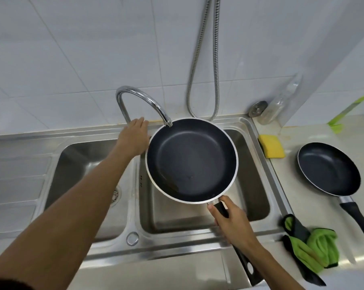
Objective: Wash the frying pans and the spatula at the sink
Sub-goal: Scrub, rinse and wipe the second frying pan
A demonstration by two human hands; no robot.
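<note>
My right hand (232, 223) grips the black handle of a large dark frying pan (191, 160), held level above the right basin of the steel sink (258, 208), with its far rim under the faucet spout (167, 122). A brown smear sits near the pan's front left rim. My left hand (135, 136) reaches to the base of the chrome faucet (135, 97), fingers resting there; what it touches is hidden. A second, smaller frying pan (328, 168) lies on the counter at the right. A black spatula handle with a green cloth (312, 248) lies at the sink's front right corner.
A yellow sponge (272, 146) lies on the counter behind the small pan. A metal shower hose (204, 59) hangs on the tiled wall. A clear bottle (281, 103) and a sink plug (257, 107) stand at the back. The left basin (82, 164) has a drain.
</note>
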